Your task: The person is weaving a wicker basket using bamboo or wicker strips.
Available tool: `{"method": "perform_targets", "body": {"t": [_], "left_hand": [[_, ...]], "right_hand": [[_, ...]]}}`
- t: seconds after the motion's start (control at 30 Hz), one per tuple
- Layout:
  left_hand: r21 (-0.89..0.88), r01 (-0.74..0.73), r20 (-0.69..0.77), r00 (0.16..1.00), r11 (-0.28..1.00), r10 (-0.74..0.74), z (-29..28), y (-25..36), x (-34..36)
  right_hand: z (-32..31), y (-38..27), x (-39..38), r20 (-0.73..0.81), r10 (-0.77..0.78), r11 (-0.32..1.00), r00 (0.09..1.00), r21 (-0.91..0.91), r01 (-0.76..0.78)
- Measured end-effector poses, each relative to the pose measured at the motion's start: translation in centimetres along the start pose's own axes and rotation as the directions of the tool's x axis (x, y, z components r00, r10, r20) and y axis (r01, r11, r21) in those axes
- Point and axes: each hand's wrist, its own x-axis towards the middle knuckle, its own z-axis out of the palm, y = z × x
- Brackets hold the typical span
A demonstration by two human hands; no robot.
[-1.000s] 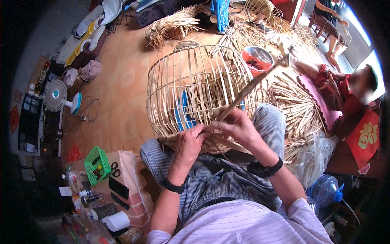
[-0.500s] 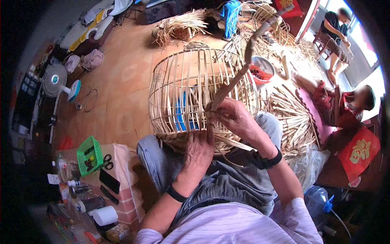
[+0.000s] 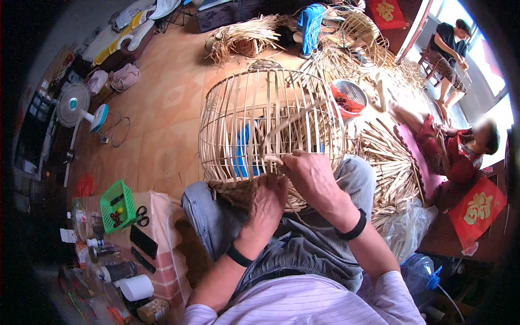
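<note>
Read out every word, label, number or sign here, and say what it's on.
Lower red sheet, right: a gold character, which I won't copy.
Upper red sheet, top right: a gold character, likewise not copied.
Dark jar, lower left: any label is too small and blurred to read.
Basket frame: no writing seen.

My shirt [image 3: 303,303] is pale lilac, finely striped — my trousers [image 3: 355,181] grey-blue with narrow stripes — my wristbands [image 3: 355,226] black, the slatted basket [image 3: 275,103] pale straw-tan.
</note>
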Motion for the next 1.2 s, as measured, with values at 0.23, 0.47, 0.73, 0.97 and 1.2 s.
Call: {"method": "perform_targets", "body": {"t": [0.23, 0.47, 0.73, 0.97, 1.2], "left_hand": [[-0.208, 0.194, -0.126, 0.967, 0.959, -0.223, 2.2, -0.4, -0.7], [-0.027, 0.009, -0.077, 0.997, 1.000, -0.011, 0.8, -1.0, -0.4], [-0.077, 0.018, -0.074, 0.997, 0.997, -0.024, -0.1, -0.3, 0.2], [-0.106, -0.002, -0.160, 0.987, 0.994, -0.015, -0.3, -0.2, 0.6], [-0.112, 0.021, -0.157, 0.987, 0.993, -0.039, 0.2, 0.1, 0.7]], "right_hand": [[2.6, -0.3, -1.1, -0.072, 0.030, 0.999, 0.997, 0.035, -0.028], [3.5, 1.3, -2.0, -0.094, 0.029, 0.976, 0.995, 0.219, -0.007], [5.4, 2.6, -4.3, -0.178, 0.264, 0.687, 0.948, 0.724, -0.055], [4.6, 0.3, -5.3, -0.123, 0.448, 0.414, 0.885, 0.906, -0.084], [4.9, 1.2, -8.3, -0.061, 0.536, 0.229, 0.842, 0.971, -0.075]]}}
